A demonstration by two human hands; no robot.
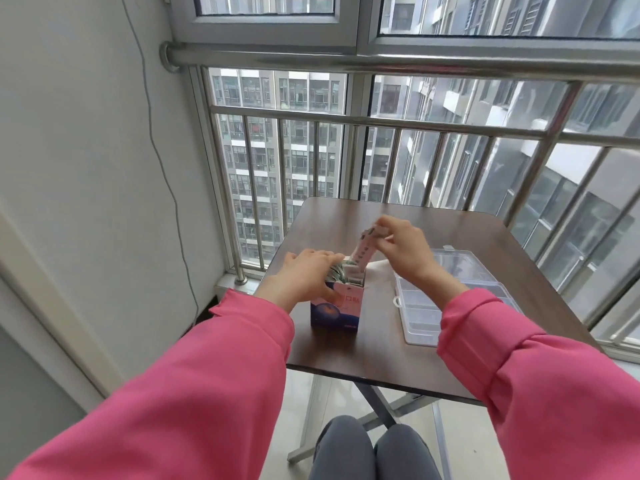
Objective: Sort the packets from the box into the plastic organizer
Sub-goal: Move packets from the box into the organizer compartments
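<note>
A blue and pink cardboard box [337, 311] stands upright on the dark wooden table [374, 355], its top open and several packets showing inside. My left hand [304, 277] grips the box's upper left side. My right hand [403, 249] pinches a pink and white packet [363, 251] by its top end, above the box; the packet's lower end is still at the box mouth. A clear plastic organizer [420, 317] with its lid open lies to the right of the box; my right sleeve covers part of it.
The small table stands against a steel railing [381, 123] in front of a window. A white wall with a hanging cable [162, 168] is on the left. My knees [374, 452] are below the table's front edge.
</note>
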